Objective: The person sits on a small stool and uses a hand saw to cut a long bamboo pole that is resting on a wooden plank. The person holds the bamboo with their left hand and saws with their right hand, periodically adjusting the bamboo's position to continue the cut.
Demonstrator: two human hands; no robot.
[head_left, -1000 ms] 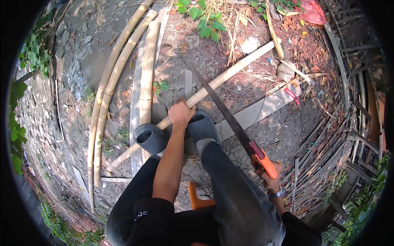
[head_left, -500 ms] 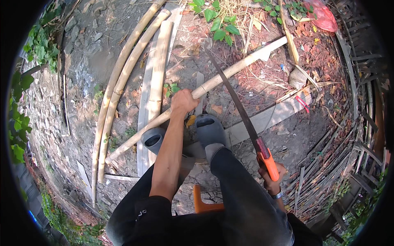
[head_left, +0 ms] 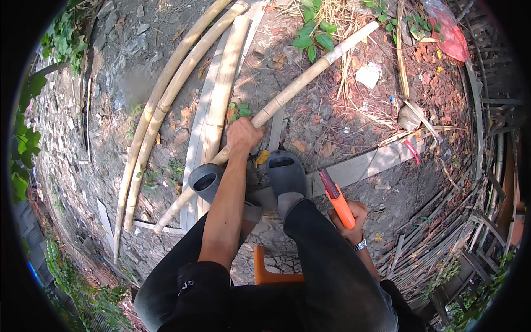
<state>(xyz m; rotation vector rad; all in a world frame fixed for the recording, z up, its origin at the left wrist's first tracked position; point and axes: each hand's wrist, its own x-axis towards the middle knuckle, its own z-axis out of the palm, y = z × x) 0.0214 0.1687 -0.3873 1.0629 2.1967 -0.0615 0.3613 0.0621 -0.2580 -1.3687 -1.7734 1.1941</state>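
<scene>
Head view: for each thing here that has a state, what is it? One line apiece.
Left hand: closed around bamboo pole
Bamboo pole: held aslant
Right hand: closed around orange handle
Orange handle: gripped, no blade visible
Gray shoes: worn
Metal wristband: worn
Red bag: crumpled
Right-side gray board: lying flat

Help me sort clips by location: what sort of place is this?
Probably a rough outdoor yard, though its limits are unclear. Signs of it: bare grey-brown earth, two long, curved, pale-yellow bamboo poles lying on it, and leafy green plants growing toward the edges.
</scene>
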